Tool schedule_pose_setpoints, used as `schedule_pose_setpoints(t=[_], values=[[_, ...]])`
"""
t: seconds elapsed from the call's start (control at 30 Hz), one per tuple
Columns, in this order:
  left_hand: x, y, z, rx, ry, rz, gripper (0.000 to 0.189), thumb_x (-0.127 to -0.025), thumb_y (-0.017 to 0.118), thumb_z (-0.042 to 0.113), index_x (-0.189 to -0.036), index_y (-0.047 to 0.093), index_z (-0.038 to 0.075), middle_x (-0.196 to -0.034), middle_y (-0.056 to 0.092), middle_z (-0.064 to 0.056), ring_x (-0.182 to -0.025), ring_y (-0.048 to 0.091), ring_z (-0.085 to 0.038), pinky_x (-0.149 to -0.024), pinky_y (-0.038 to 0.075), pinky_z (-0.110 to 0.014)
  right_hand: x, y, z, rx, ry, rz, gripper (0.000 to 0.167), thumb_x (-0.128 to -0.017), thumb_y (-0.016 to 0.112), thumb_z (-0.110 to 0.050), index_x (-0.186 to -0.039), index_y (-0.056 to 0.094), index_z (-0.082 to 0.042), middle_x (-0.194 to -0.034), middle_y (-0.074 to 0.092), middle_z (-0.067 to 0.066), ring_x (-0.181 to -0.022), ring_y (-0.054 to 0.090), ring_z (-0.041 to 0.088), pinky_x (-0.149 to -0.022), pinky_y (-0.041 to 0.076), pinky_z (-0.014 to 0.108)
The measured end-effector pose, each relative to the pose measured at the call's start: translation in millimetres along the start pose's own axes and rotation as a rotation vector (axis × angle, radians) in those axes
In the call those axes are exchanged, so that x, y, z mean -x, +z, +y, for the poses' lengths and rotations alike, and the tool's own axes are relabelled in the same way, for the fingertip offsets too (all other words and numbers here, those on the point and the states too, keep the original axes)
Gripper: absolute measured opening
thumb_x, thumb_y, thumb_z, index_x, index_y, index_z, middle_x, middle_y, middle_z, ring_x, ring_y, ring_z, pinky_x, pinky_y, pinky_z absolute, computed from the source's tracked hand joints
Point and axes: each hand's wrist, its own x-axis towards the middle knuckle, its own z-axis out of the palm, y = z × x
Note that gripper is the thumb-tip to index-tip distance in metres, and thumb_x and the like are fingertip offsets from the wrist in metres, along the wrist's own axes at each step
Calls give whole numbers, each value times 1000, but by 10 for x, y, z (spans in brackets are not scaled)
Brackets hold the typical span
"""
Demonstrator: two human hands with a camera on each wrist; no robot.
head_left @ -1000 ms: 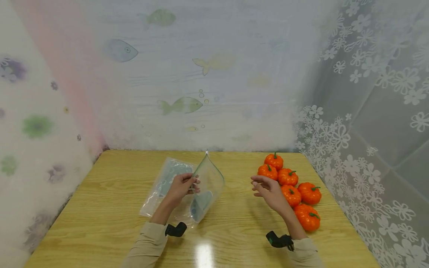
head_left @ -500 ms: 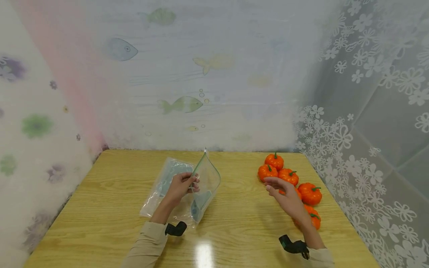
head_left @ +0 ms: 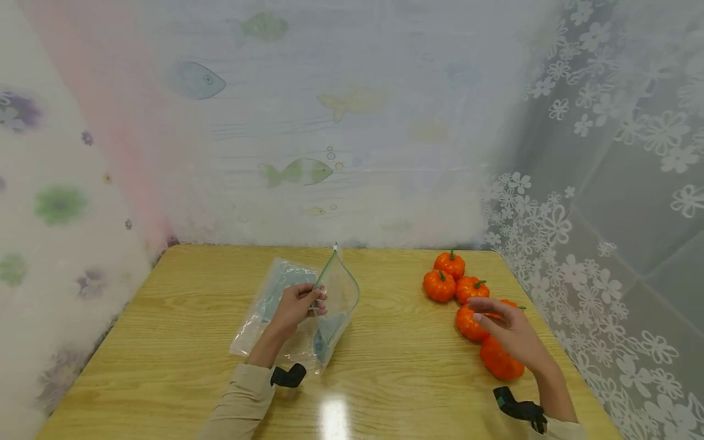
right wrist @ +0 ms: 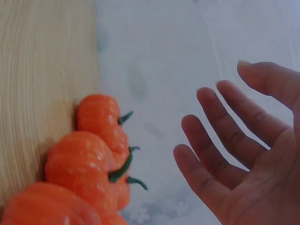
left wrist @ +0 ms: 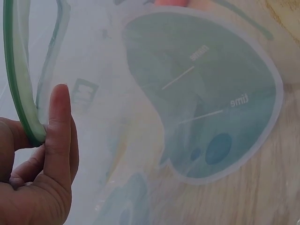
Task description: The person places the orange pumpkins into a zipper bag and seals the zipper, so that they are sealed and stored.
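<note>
My left hand pinches the green-edged rim of a clear zip bag between thumb and fingers. The bag's mouth gapes, and a blue-green printed patch shows on its lower part; in the left wrist view this print carries mirrored lettering. Over the group of small orange pumpkins at the right hovers my right hand, its fingers relaxed and holding nothing. It partly hides the nearer pumpkins in the head view. The right wrist view shows a gap between this hand and the green-stemmed pumpkins.
Another clear bag with a similar print lies flat on the wooden table, under and left of my left hand. Patterned sheets hang behind the table and along both sides.
My right hand has moved right and toward me, from beside the pumpkins to above the nearer ones. The left hand stays in place, while the bag's mouth has narrowed slightly.
</note>
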Motion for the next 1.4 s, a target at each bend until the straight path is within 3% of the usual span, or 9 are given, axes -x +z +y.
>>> schedule_pose_setpoints(t=[0.23,0.4,0.63,0.8,0.9,1.0,1.13,1.23,1.4], values=[[15,0,18,14,-3,10,32,-106,50,2,-133,55,-15,-114,64,-34,-74,67,-9,-72,63,-27,190,-304,134,60,29,-44,42,-103,61,-11,-140,53,7,-136,60,10,-114,56,-11,-88,56,19],[20,8,25,17,-5,-1,31,-106,51,2,-132,55,-15,-102,70,-19,-74,67,-9,-72,63,-26,313,-434,298,114,130,-135,49,-102,63,-13,-143,51,9,-142,51,33,-116,50,-14,-94,58,43],[12,-13,4,30,6,-24,32,-106,51,2,-131,54,-17,-99,71,-17,-72,67,-8,-72,62,-25,469,-546,503,139,246,-207,61,-96,71,-16,-147,46,8,-149,41,38,-131,40,61,-93,47,72],[17,-8,6,20,10,-16,31,-105,52,2,-130,55,-17,-102,70,-22,-72,67,-9,-71,63,-26,533,-583,612,131,272,-290,76,-91,77,-16,-151,37,9,-152,31,42,-131,34,68,-95,50,67],[15,4,10,9,11,-18,30,-105,53,2,-129,57,-16,-100,71,-21,-72,68,-10,-71,63,-27,529,-554,640,123,243,-301,77,-91,78,-15,-152,37,8,-152,33,40,-132,39,64,-99,55,46],[1,9,0,0,10,-24,30,-105,54,3,-129,57,-15,-100,71,-22,-73,67,-10,-71,63,-28,504,-493,659,107,214,-277,75,-90,79,-16,-151,42,6,-152,37,37,-133,55,25,-95,53,24],[-6,4,-3,-3,11,-26,31,-105,54,3,-130,56,-16,-101,70,-21,-73,67,-9,-72,63,-26,464,-380,688,74,164,-222,71,-88,80,-16,-149,48,0,-151,49,19,-117,45,-18,-94,48,14],[-1,7,0,5,15,-25,31,-105,53,3,-130,56,-16,-101,70,-21,-73,67,-9,-72,63,-26,437,-277,705,69,132,-182,68,-87,81,-16,-147,51,-2,-147,54,7,-118,47,-17,-95,48,14],[-3,14,-16,14,22,-14,30,-105,53,2,-128,57,-17,-100,70,-22,-72,67,-9,-71,63,-26,412,-140,695,-3,175,-168,70,-90,78,-13,-151,46,-1,-152,47,21,-116,48,-17,-95,49,15]])
